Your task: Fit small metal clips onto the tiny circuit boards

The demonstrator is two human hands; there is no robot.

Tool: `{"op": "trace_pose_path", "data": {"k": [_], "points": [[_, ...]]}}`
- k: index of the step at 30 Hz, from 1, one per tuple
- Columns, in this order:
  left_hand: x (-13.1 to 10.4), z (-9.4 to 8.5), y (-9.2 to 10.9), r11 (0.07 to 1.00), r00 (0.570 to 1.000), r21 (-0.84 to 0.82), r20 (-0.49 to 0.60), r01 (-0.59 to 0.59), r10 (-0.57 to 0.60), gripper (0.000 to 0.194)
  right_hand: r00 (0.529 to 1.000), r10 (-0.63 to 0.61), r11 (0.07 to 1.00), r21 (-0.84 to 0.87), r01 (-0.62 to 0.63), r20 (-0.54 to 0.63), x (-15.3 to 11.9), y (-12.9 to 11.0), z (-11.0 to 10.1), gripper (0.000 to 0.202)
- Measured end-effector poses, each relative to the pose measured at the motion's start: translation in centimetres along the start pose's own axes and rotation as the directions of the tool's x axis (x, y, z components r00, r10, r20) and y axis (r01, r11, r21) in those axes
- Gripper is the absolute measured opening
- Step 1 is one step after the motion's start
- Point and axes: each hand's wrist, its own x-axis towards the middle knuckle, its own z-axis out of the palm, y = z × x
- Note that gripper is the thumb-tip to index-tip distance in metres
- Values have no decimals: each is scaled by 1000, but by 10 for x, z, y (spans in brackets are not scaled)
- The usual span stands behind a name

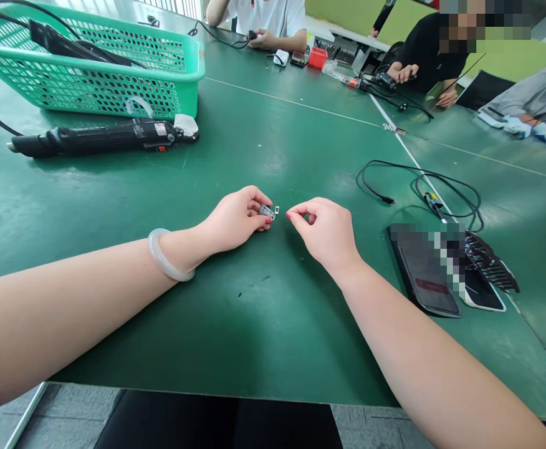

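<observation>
My left hand (pixel 238 218) is closed, pinching a small metallic piece (pixel 267 212) between thumb and fingers just above the green table (pixel 254 337). The piece is grey and silver, with a tiny square frame (pixel 277 211) sticking out at its right end; its exact kind is too small to make out. A short gap to the right, my right hand (pixel 324 231) has thumb and index fingertip pressed together in a pinch. Whether anything tiny sits between those fingertips cannot be seen. The two hands are apart.
A green plastic basket (pixel 114 78) holding black tools and cords stands at the back left. Before it lies a black electric screwdriver (pixel 109 137). To the right are a coiled black cable (pixel 460 181), two phones (pixel 422 274) and a dark hair claw (pixel 490 262). Several people sit across the table.
</observation>
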Motion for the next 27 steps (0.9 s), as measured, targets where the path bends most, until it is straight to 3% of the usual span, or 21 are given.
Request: {"op": "trace_pose_path", "data": {"k": [2,6,8,13,22,27], "points": [[0,0,1,1000,1000,5,-8,-2,2,18,1000,-13,1000,-6,13,27,1,1,1,13],[0,1,1,1000,1000,-21,-27,11,-11,19,985,-133,989,-54,140,113,6,8,8,36],[0,1,0,1000,1000,-22,-28,9,-10,19,976,-151,983,-84,165,157,10,10,12,32],[1,-1,-2,1000,1000,4,-24,11,-11,19,984,-77,988,-121,97,163,13,10,11,10],[0,0,0,1000,999,9,-18,28,-28,18,975,-111,982,-128,137,191,12,11,11,21],[1,-1,-1,1000,1000,4,-14,28,-28,19,984,-114,989,-74,124,136,11,12,13,14]]}}
